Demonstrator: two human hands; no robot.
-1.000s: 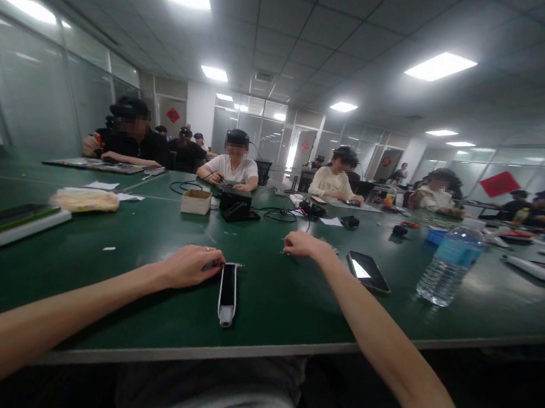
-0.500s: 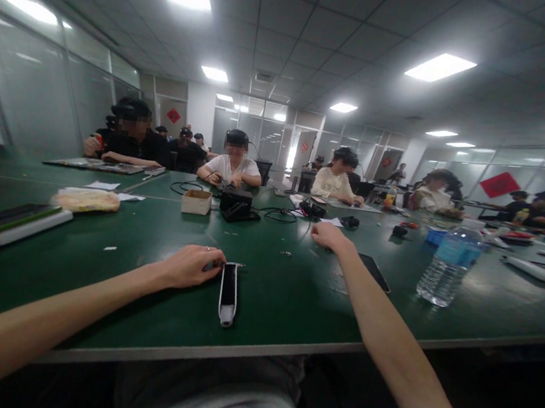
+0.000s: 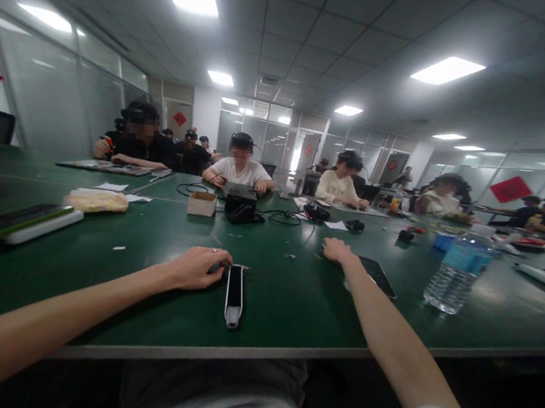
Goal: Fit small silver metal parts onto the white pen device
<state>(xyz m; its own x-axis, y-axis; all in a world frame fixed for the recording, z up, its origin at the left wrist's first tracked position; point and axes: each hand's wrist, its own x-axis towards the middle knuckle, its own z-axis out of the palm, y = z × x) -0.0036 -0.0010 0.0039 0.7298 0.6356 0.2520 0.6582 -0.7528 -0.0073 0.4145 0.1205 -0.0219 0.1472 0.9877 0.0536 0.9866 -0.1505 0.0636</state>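
My left hand (image 3: 198, 268) rests on the table with its fingers curled closed at the far end of a slim white device with a black face (image 3: 235, 296). A thin metal tip (image 3: 246, 268) sticks out to the right of that end. What the fingers grip is hidden. My right hand (image 3: 337, 249) reaches further out over the table, fingers bent together and pointing down; anything in them is too small to make out. Its wrist partly covers a dark phone (image 3: 377, 276). Small shiny bits (image 3: 290, 256) lie between the two hands.
A water bottle (image 3: 459, 272) stands at the right. Beyond my hands are a small cardboard box (image 3: 202, 204), a black device (image 3: 242, 208) and cables. At the left lie a plastic bag (image 3: 97, 201) and a green-edged device (image 3: 9, 219). Several people sit across the table.
My right hand has moved right and slightly away from the small bits, which now show on the table, and over toward the phone. The left hand stays at the slim device. The view has shifted slightly.
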